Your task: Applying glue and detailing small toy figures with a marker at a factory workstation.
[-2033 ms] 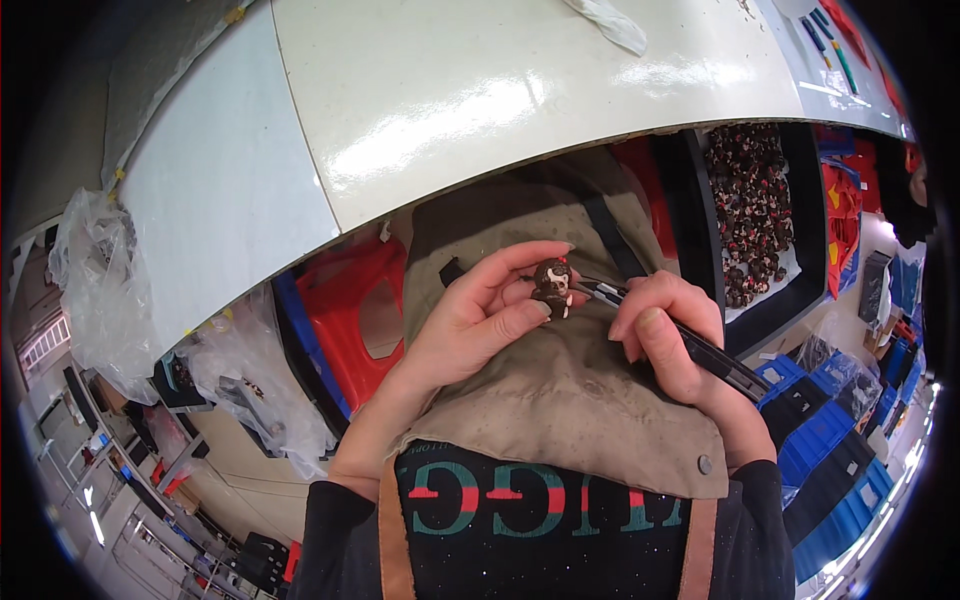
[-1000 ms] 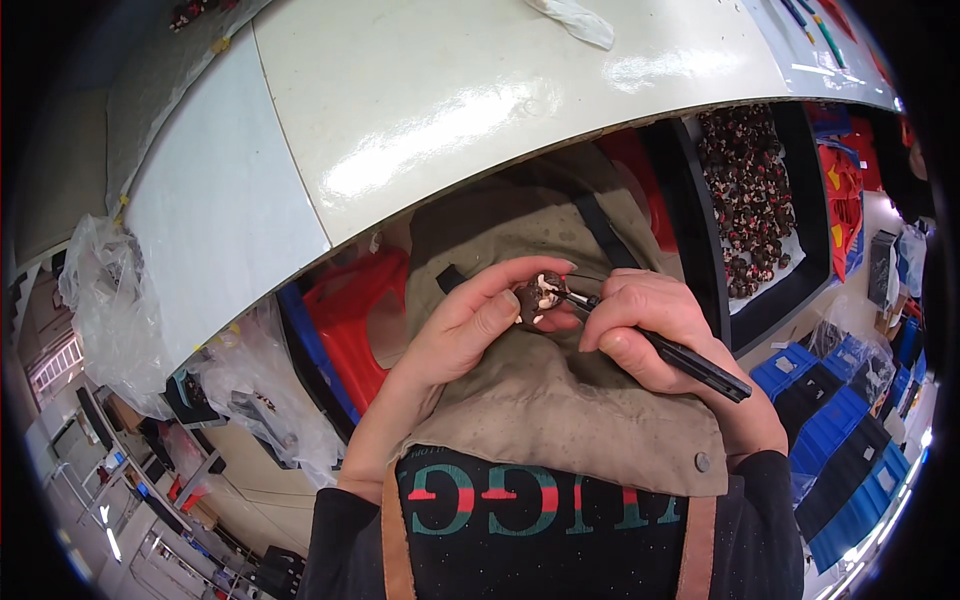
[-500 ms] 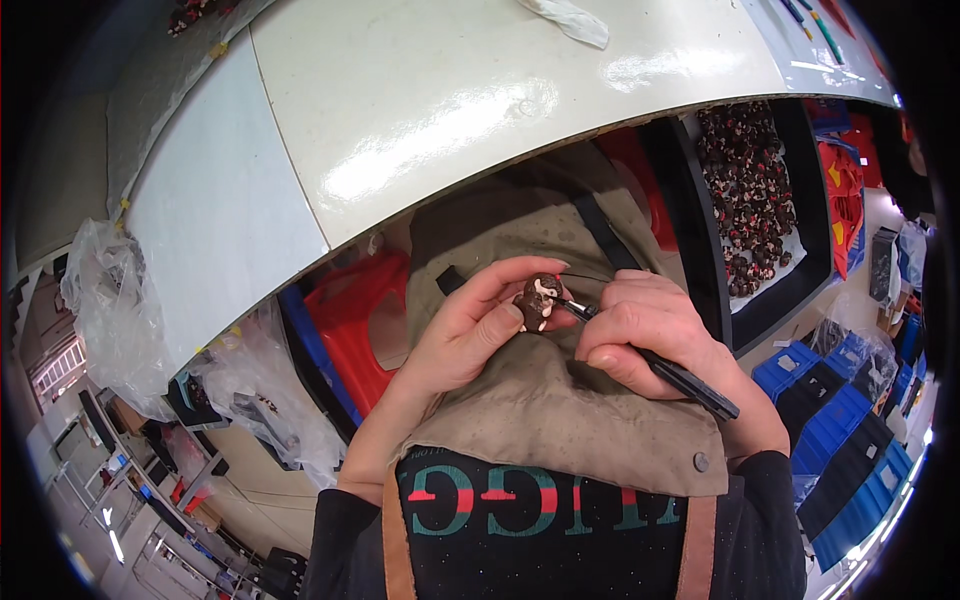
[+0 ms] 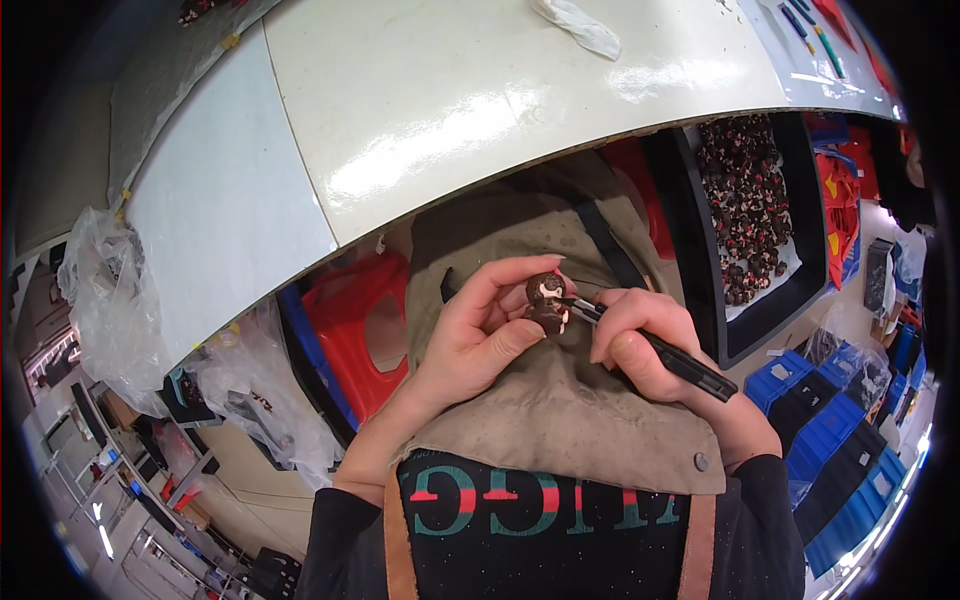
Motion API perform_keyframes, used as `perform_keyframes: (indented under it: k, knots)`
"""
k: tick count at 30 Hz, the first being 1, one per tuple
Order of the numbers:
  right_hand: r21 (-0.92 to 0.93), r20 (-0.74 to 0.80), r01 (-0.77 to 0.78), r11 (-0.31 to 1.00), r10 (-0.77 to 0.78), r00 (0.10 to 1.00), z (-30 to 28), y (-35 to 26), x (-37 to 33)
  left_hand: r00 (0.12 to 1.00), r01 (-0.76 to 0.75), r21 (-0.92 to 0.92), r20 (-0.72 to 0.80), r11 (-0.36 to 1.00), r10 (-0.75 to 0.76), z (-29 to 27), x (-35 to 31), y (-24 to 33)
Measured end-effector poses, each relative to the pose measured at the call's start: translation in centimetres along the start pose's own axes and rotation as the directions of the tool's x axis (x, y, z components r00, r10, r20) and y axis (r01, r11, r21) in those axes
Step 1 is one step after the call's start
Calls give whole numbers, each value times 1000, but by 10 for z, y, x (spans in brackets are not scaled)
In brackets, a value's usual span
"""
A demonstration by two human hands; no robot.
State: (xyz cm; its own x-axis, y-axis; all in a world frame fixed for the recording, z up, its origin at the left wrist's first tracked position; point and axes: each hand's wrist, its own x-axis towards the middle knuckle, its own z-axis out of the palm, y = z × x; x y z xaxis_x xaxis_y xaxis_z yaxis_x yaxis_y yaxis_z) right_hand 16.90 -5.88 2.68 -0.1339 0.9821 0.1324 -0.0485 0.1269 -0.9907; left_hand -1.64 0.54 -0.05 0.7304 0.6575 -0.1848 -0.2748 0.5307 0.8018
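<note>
My left hand [image 4: 490,330] pinches a small dark brown figurine [image 4: 546,318] with a cream-coloured face, between the thumb and fingertips over my lap. Closed around a black pen [image 4: 690,370], my right hand [image 4: 650,340] is just to the right of it. The pen's thin end points left and meets or nearly meets the figurine near its face; actual contact cannot be made out. Under both hands spreads the brown apron [image 4: 560,410]. Part of the figurine is covered by my left fingers.
The glossy cream tabletop [image 4: 450,110] curves ahead of my hands, with a white cloth [image 4: 580,28] at its far side. A black tray [image 4: 735,335] full of small dark figurines stands at the right. A red stool [image 4: 345,330] and plastic bags [image 4: 115,300] are at the left.
The figurine has turned a little in my left fingers. My right hand has rolled so its thumb shows more, and the pen stays at the figurine.
</note>
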Motion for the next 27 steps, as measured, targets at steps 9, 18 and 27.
perform_keyframes:
  k: [9,18,27]
  knots:
    - [210,-87,-146,967,168,982,-3,-8,0,999,-22,-18,28,1000,23,2,-1,5]
    - [-157,68,121,980,-111,991,-12,-5,11,997,6,11,74,1000,-7,-3,0,5]
    - [-227,119,155,962,-130,984,-16,-9,14,996,22,-17,87,1000,-21,-4,0,5]
